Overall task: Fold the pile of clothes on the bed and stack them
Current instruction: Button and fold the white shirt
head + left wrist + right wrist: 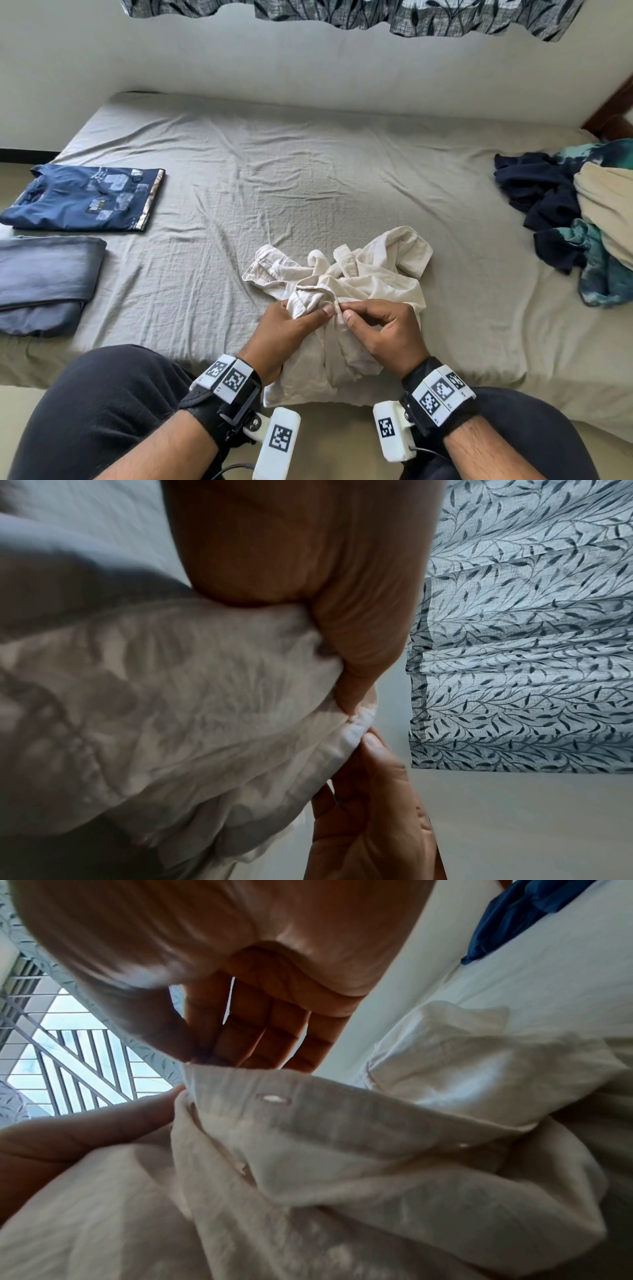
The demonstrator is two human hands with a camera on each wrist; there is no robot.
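Note:
A crumpled cream button-up shirt (373,274) lies at the bed's near edge, its lower part hanging toward my lap. My left hand (291,325) grips a bunch of the shirt (171,696), with its thumb pressed on the fabric edge. Right beside it, my right hand (380,329) pinches the buttonhole strip (274,1099) of the shirt between thumb and forefinger. The two hands nearly touch. On the bed's far left lie a folded navy printed T-shirt (85,198) and a folded grey-blue garment (44,277). The unfolded pile (575,212) sits at the right.
The grey bedsheet (308,171) stretches wrinkled between the folded items and the pile. A white wall and a leaf-patterned curtain (376,13) stand behind the bed. My dark-trousered knees (113,404) are against the bed's near edge.

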